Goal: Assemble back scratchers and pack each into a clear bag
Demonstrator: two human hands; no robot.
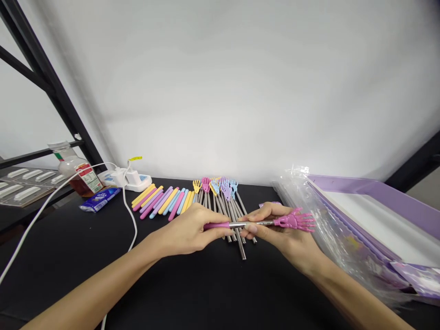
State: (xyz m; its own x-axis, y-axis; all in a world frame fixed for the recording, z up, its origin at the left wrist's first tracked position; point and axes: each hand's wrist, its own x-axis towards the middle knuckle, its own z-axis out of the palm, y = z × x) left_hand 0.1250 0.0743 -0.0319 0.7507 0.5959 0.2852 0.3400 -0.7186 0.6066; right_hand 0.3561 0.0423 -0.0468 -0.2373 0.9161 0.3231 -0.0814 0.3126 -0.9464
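Note:
A pink back scratcher (294,221) with a hand-shaped head is held level between both my hands. My left hand (192,229) is closed round its pink handle. Fingers of my right hand (275,229) pinch the metal rod close to the pink head, which points right. Behind my hands lies a pile of metal scratcher rods (242,247) with yellow, pink, blue and purple hand-shaped heads. To the left of the pile, loose handles (161,201) in yellow, pink, purple and blue lie side by side; my left hand hides some of the nearest ones.
At right stands a purple tray (343,183), with clear plastic bags (316,229) along its side. A white power strip (137,183) with cables, a blue packet (100,200) and a bottle of dark liquid (82,176) are at left. A pale wall (220,91) rises behind the black table.

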